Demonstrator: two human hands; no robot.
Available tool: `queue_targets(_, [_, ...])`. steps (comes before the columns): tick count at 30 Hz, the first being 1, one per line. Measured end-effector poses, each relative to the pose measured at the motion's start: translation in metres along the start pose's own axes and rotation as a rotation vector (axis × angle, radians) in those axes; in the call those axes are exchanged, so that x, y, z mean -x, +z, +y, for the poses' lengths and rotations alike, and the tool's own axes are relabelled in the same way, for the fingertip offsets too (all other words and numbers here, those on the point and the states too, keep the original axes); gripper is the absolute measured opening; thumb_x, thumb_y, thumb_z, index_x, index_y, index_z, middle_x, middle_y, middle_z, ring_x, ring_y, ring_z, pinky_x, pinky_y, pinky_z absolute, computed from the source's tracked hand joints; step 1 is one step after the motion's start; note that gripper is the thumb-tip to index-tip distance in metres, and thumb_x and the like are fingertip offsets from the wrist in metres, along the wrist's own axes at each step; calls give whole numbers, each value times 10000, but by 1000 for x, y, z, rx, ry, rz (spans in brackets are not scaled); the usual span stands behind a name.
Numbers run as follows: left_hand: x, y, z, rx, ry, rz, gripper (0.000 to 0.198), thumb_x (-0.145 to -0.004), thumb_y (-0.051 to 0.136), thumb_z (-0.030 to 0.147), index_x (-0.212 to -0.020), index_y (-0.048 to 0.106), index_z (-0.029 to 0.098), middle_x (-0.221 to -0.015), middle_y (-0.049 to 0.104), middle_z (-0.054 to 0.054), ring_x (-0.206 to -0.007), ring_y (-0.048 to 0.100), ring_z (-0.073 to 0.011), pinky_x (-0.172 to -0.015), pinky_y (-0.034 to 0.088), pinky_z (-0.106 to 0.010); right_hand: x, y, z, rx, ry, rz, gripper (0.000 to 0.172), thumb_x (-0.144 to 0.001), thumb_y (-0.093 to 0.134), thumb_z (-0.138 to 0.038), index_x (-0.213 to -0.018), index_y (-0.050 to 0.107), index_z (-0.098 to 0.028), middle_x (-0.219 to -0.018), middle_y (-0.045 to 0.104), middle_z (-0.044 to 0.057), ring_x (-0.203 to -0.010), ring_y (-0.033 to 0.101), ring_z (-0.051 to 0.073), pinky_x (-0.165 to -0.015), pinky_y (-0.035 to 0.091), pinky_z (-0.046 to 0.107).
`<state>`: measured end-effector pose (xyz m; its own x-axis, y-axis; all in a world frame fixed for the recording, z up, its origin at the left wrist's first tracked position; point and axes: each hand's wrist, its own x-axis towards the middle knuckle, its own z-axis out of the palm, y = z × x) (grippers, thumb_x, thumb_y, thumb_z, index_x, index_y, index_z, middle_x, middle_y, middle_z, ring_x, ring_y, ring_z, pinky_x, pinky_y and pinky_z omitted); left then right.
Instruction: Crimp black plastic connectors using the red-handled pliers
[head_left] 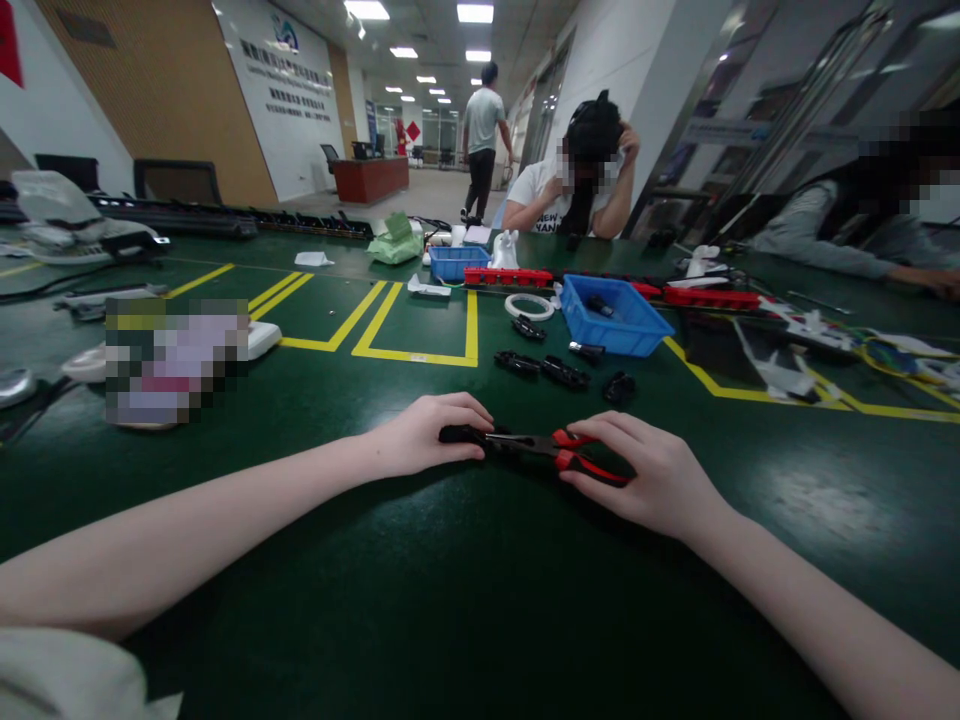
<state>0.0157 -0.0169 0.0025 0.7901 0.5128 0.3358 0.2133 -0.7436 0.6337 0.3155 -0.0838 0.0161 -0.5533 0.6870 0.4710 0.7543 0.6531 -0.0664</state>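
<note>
My right hand is closed round the red and black handles of a pair of needle-nose pliers. Their metal jaws point left and meet the end of a small black part. That part is pinched between the thumb and fingers of my left hand; its exact kind is not clear. Both hands are low over the green table. Just beyond them lie several black parts, a few in a loose row and one nearer my right hand.
A blue bin with a dark item inside stands beyond the black parts, beside a white ring-shaped roll. Red strips run behind. A smaller blue bin is farther back. One person sits opposite; another is at right.
</note>
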Motion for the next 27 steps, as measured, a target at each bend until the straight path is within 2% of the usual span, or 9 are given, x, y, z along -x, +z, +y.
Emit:
queue_targets(7, [1,0,-2,-39,-58,21,131,-859,709,248,-949,692,155,-1181,623,-82,-1077,633,-208,-939,530,-391,0,0,0,28,-22,1,354,-848,655,-422,-1105,606,-183,-1021,690,91,-842,679,204,-699,570,334])
queue_targets(14, [1,2,-3,-39,-36,53,147,-836,733,236,-936,669,148,-1131,640,-77,-1030,646,-194,-899,540,-358,0,-1,-1,62,-44,0,356,-862,631,-433,-1097,606,-167,-1008,685,105,-824,675,206,-690,565,331])
queue_targets(20, [1,2,-2,-38,-41,64,141,-827,742,230,-908,672,138,-1114,645,-80,-1012,652,-189,-883,549,-349,1,4,-1,96,-34,-38,425,-867,610,-466,-1147,604,-147,-1007,669,114,-797,666,202,-674,553,325])
queue_targets(23, [1,2,-1,-31,-46,59,110,-829,738,213,-892,692,136,-1091,657,-81,-1010,658,-193,-895,553,-363,0,5,-2,84,-8,-61,443,-839,635,-509,-1104,616,-154,-988,670,104,-781,662,199,-658,543,318])
queue_targets(27, [1,1,1,-21,-69,52,99,-827,739,201,-894,710,134,-1086,660,-81,-999,661,-189,-896,562,-368,-2,5,-5,71,22,-62,379,-839,631,-483,-1043,622,-163,-951,677,89,-753,655,192,-648,523,315])
